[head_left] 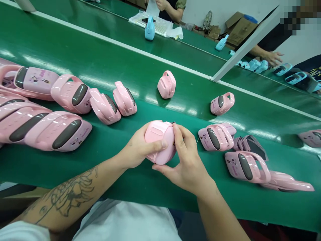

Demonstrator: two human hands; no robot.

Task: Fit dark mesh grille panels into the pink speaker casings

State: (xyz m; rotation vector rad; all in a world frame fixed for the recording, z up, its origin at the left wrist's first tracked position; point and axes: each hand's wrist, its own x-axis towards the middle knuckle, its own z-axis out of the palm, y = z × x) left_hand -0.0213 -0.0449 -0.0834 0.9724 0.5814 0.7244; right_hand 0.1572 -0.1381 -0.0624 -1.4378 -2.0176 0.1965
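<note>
Left hand (135, 147) grips a rounded, glossy pink plastic casing (166, 136) from its left side, thumb laid across its face; the right hand (189, 157) pinches the casing's right edge, fingers near the top and thumb at the bottom. This one casing lies between the two hands, touching both, above the near half of a glossy green tabletop (150, 187), around the middle of its near edge.

Straight beyond the hands, toward the long white rail (120, 43), stands one pink plastic handled device (167, 85). Another, a pink dark-windowed device (218, 106), stands farther right, also toward the rail.

Just right of the right hand is one pink windowed device (215, 138), with part of a second pink piece (228, 128) behind it. Nearer the tabletop's near edge sits one more pink looped-handle device (238, 167). Between them lies a stack of dark grey, mauve-edged plastic pieces (250, 145), too overlapped to count. One long pink plastic piece (288, 182) lies toward the right end.

At the tabletop's left end crowd at least six pink handled devices (62, 132); some are cut off, so the full count cannot be told.

Past the rail stand two separate light-blue plastic devices (149, 30), and a row of others near one co-worker's hand (273, 57).
</note>
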